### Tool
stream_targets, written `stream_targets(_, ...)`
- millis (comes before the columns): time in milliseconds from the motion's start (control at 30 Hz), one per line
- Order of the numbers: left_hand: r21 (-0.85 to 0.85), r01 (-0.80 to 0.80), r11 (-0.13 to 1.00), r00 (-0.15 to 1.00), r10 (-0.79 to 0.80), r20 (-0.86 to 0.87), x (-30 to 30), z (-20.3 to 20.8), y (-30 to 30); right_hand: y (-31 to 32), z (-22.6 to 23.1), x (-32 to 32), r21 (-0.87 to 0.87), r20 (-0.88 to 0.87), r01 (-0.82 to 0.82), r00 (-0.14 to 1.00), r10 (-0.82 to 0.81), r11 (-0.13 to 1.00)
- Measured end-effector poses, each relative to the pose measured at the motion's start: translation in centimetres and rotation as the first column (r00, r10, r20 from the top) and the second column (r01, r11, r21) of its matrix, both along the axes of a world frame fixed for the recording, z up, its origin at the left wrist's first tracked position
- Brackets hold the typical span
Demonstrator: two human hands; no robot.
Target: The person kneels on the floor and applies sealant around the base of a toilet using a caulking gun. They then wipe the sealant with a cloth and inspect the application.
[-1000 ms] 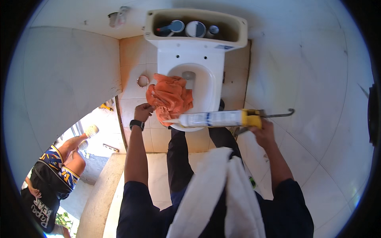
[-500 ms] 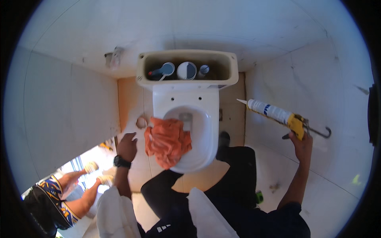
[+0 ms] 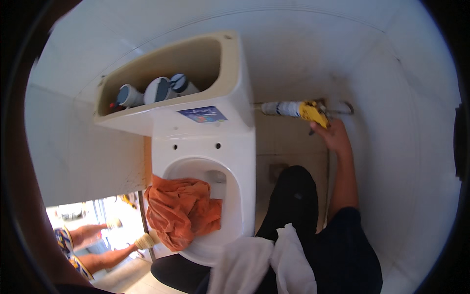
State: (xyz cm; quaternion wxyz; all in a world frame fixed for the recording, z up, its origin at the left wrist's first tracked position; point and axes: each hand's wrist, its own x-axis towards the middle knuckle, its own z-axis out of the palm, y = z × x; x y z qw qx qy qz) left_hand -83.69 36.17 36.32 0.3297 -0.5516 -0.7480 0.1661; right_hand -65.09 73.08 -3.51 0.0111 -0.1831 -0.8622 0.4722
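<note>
My right hand (image 3: 333, 134) is closed round the handle of a yellow caulking gun (image 3: 313, 113) loaded with a white sealant tube (image 3: 281, 109). The gun lies roughly level, its nozzle end beside the right side of the toilet (image 3: 248, 171), close to the back wall; the tip is hard to make out. A dark, blurred arm (image 3: 22, 215) runs up the left edge, apparently my left one, with its hand out of sight. An orange cloth (image 3: 181, 211) lies draped over the left rim of the bowl, partly inside it.
The lidless cistern (image 3: 234, 59) holds its valve fittings (image 3: 159, 89). A tiled wall (image 3: 391, 147) closes in on the right, and a panel (image 3: 93, 157) stands at left. Beyond it show another person's legs (image 3: 105, 257). My knee (image 3: 296, 188) sits beside the toilet.
My view has shifted right and closer to the toilet. The caulking gun has moved left and inward, towards the back of the toilet. My left hand has left its place beside the bowl.
</note>
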Motion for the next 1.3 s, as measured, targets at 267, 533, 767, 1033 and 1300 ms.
stream_targets(267,-0.060,-0.183,0.981,0.982,0.180,-0.049,-2.2,-1.4,4.6,-0.2,-5.6,-1.9,-0.152,-0.068,-0.035,0.997,0.025,0.988)
stream_targets(533,0.445,-0.363,0.819,0.930,0.288,0.229,-0.6,-3.1,-11.2,-0.7,-2.5,-0.8,-0.183,0.011,0.101,0.995,-0.100,0.978)
stream_targets(767,0.536,-0.555,0.636,0.759,0.124,0.639,-0.9,-7.2,-36.3,-5.0,4.2,3.3,-0.221,0.147,0.403,0.914,-0.378,0.888)
stream_targets(1033,-0.421,-0.852,0.312,-0.093,0.700,0.708,31.9,-23.9,-55.9,-11.5,15.8,13.1,-0.121,0.257,0.699,0.708,-0.658,0.704)
stream_targets(1300,-0.969,-0.238,0.068,-0.863,0.442,0.243,50.6,-14.1,-51.6,-16.1,28.6,21.9,0.011,0.301,0.698,0.681,-0.668,0.716)
